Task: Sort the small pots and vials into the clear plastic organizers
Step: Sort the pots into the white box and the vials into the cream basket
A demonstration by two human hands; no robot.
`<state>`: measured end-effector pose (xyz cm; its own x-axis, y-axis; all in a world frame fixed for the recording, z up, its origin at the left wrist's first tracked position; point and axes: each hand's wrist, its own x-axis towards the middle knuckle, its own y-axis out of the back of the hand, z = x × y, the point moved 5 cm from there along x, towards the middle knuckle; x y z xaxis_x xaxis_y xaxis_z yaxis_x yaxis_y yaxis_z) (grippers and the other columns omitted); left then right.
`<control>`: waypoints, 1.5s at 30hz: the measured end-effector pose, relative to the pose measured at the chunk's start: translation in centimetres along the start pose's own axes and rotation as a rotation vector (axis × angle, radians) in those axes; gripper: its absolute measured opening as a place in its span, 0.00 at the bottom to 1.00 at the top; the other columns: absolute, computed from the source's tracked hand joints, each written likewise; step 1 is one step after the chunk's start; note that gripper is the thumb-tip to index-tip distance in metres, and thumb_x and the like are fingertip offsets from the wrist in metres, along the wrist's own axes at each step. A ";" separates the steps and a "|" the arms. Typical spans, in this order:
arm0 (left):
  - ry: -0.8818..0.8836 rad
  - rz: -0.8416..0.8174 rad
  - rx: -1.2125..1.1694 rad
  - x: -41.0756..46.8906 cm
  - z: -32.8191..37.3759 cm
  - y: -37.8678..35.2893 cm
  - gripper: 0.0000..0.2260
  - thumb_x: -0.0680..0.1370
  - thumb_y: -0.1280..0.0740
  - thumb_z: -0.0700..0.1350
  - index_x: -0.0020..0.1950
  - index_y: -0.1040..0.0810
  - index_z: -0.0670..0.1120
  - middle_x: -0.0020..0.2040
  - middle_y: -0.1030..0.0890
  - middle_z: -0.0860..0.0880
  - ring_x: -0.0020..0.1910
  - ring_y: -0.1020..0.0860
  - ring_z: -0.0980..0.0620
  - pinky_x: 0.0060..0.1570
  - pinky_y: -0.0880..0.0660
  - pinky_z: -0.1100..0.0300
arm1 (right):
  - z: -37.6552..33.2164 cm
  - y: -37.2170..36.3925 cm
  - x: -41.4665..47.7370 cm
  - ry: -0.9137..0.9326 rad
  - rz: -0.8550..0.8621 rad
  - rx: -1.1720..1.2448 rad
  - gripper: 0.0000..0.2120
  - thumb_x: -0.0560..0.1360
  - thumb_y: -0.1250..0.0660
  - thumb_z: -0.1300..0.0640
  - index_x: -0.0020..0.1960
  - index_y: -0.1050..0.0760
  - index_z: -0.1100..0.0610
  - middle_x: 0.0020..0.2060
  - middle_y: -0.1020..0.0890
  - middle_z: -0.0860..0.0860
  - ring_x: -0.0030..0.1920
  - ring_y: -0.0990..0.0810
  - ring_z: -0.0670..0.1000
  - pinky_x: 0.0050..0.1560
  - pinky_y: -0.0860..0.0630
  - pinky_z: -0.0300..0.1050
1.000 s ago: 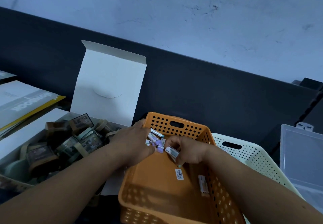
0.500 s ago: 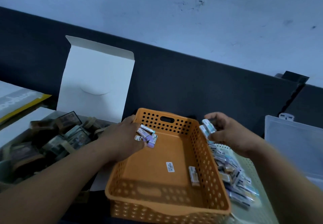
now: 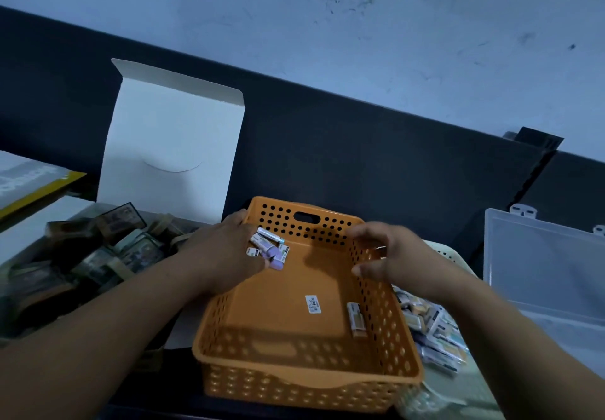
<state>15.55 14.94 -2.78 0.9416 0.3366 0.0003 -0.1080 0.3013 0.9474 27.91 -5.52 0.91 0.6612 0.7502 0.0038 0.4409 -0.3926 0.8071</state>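
Observation:
An orange perforated basket (image 3: 294, 373) sits in front of me. My left hand (image 3: 222, 252) is at its far left corner and grips a bunch of small vials (image 3: 270, 247) with purple and white caps. My right hand (image 3: 389, 256) hovers over the basket's right wall with fingers spread and holds nothing. One vial (image 3: 356, 318) lies alone on the basket floor near the right wall. A pile of vials (image 3: 432, 331) lies in the pale basket (image 3: 442, 249) to the right. A clear plastic organizer (image 3: 550, 262) stands open at the far right.
A white cardboard box (image 3: 170, 144) with its lid up holds several small dark pots (image 3: 98, 252) at the left. Booklets (image 3: 29, 184) lie at the far left. A dark panel (image 3: 360, 144) runs behind everything.
My right hand let go of the vials it carried over the pale basket and came back over the orange basket's right wall, now holding nothing. My left hand kept its vials.

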 end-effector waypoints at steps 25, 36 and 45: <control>0.000 0.043 -0.138 -0.6 -0.6 0.3 0.25 0.75 0.37 0.62 0.68 0.29 0.51 0.74 0.38 0.54 0.65 0.29 0.49 0.61 0.31 0.53 | -1.6 -6.2 0.7 0.045 -0.545 -0.788 0.27 0.67 0.24 0.48 0.63 0.28 0.47 0.53 0.22 0.44 0.53 0.24 0.47 0.54 0.25 0.44; -0.016 0.057 -0.101 -0.5 -0.8 0.3 0.21 0.77 0.38 0.57 0.68 0.29 0.50 0.73 0.38 0.52 0.62 0.27 0.47 0.57 0.28 0.52 | -5.5 -6.4 5.9 0.041 -0.221 -0.367 0.22 0.71 0.26 0.53 0.62 0.28 0.50 0.51 0.21 0.45 0.51 0.21 0.46 0.52 0.23 0.43; -0.004 0.038 -0.110 -0.5 -1.0 0.1 0.22 0.77 0.39 0.55 0.69 0.31 0.47 0.74 0.39 0.50 0.65 0.30 0.45 0.61 0.31 0.50 | -2.4 -10.8 10.1 -0.064 -0.265 -0.416 0.23 0.71 0.26 0.51 0.63 0.30 0.51 0.51 0.23 0.47 0.51 0.24 0.49 0.50 0.27 0.44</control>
<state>14.76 15.66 -2.99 0.9373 0.3465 0.0372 -0.1781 0.3845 0.9058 28.39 7.56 -6.32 0.6005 0.7563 -0.2595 0.3280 0.0630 0.9426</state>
